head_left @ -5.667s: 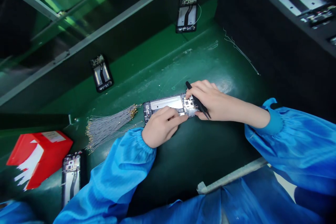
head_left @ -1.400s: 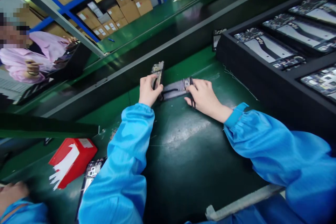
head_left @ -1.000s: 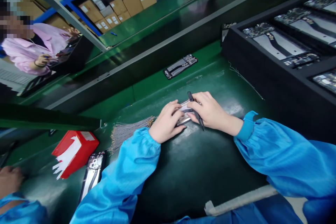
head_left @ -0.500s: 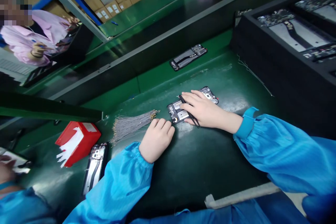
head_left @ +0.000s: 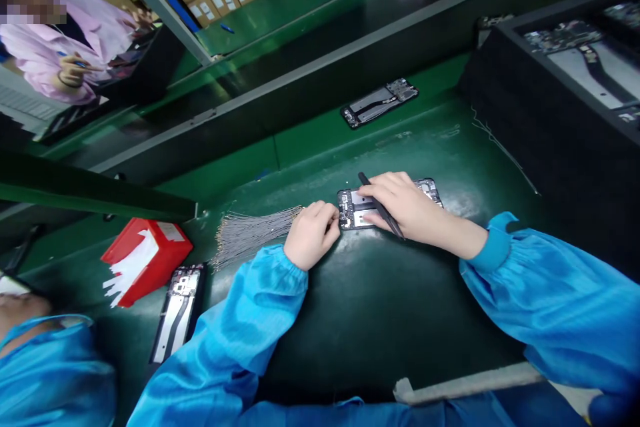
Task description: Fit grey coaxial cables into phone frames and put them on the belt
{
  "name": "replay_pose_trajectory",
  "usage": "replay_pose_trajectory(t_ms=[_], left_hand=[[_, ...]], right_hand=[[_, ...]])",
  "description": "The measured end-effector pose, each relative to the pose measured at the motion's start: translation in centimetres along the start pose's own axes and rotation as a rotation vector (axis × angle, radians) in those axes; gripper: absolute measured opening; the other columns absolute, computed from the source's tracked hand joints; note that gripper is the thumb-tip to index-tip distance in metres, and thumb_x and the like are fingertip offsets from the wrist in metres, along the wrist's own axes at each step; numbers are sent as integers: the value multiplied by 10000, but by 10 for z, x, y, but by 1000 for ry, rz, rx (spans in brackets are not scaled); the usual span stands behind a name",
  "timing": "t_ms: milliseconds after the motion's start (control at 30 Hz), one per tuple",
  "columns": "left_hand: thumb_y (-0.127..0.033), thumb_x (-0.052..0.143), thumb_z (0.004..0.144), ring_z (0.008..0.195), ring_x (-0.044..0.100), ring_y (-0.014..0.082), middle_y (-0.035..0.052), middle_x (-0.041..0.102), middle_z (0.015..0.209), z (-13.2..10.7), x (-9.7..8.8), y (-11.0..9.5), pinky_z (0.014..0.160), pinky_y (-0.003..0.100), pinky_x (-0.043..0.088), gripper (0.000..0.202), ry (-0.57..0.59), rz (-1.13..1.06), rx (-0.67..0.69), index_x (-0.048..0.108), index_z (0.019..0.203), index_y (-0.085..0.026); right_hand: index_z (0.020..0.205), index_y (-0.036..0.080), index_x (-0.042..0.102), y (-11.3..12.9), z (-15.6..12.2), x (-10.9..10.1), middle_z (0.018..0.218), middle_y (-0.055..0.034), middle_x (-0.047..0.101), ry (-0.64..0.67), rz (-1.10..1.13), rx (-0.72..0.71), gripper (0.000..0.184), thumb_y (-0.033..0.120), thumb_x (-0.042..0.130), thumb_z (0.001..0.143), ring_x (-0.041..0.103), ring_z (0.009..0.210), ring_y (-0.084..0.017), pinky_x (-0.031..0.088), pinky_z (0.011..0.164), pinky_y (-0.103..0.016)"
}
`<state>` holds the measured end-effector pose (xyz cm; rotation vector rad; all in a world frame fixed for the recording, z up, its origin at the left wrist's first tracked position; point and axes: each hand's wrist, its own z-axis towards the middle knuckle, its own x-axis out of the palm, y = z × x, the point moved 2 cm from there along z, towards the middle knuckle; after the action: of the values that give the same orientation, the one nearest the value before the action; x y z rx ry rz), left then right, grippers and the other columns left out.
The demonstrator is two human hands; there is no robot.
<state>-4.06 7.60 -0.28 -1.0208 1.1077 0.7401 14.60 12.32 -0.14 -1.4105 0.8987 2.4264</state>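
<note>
Lying in black tray [head_left: 505, 90] – phone frames [head_left: 583, 57], hands [head_left: 313, 237] elsewhere

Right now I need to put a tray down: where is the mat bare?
Bare mat lies between both sleeves, toward the near rail. Crowded: the opened phone under both hands, the wire bundle and red box left.

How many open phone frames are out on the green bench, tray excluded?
3: one under both hands, one on the far strip, one beside the red box. Others may be hidden.
</note>
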Motion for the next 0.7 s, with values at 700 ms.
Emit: replay_pose_trajectory(t_ms=[700], left_hand=[[-197, 424, 839, 649, 493, 136, 9, 516, 666, -2, 6, 6, 624, 250, 398, 145, -92, 26, -2, 533, 746, -175]], right_hand=[[702, 186, 542, 12, 24, 15, 702, 13, 597, -52, 575, 380, 45, 141, 548, 702, 542, 651, -117, 407, 584, -233]])
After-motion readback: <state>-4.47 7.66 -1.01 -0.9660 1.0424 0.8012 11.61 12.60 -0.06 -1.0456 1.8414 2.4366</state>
